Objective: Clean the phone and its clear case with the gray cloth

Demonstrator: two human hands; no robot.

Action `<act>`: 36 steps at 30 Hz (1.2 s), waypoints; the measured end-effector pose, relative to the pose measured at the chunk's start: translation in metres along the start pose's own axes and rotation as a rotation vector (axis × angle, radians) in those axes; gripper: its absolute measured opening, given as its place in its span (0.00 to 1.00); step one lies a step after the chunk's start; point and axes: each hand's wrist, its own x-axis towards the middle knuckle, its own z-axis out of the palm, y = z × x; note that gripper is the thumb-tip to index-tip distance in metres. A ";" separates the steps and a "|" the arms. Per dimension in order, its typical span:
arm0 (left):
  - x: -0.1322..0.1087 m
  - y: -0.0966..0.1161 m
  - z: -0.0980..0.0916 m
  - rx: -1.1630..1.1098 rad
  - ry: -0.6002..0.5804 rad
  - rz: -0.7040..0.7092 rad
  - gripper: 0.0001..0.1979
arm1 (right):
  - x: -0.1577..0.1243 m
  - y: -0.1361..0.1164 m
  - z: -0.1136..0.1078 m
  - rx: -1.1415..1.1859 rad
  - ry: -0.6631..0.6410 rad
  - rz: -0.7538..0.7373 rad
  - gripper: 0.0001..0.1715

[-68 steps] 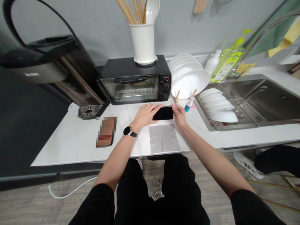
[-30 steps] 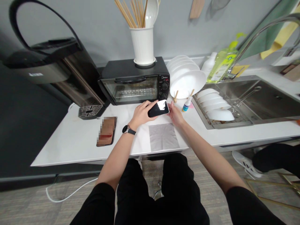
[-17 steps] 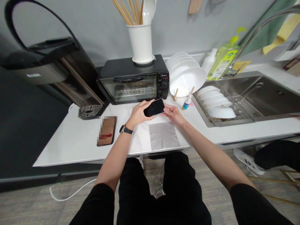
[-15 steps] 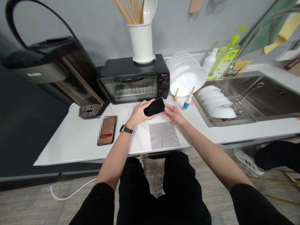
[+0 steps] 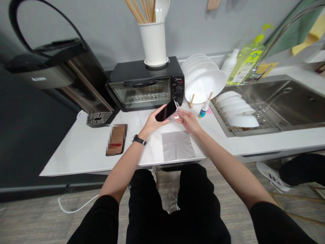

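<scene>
One white counter, front edge toward the seated person. One phone, black-faced, held tilted above the counter midway along its length, before the toaster oven; left hand, with a dark-strapped watch at the wrist, fingers gripping the phone along its long sides. One clear case, transparent, at the phone's right-hand end, pinched between the thumb and fingers of the right hand; how far the phone sits within it cannot be told. One grey cloth, square, creased, flat by the counter's front edge, below the hands. One small spray bottle, white with blue label, upright, between the right hand and the sink's left edge. One flat brown item, partly obscured by pixelation, toward the counter's left front corner. One row of white plates, propped near the back edge, right of the toaster oven.
</scene>
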 end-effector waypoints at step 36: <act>0.009 -0.015 0.019 0.677 -0.271 0.122 0.40 | -0.027 -0.012 -0.003 -0.458 0.471 -0.586 0.21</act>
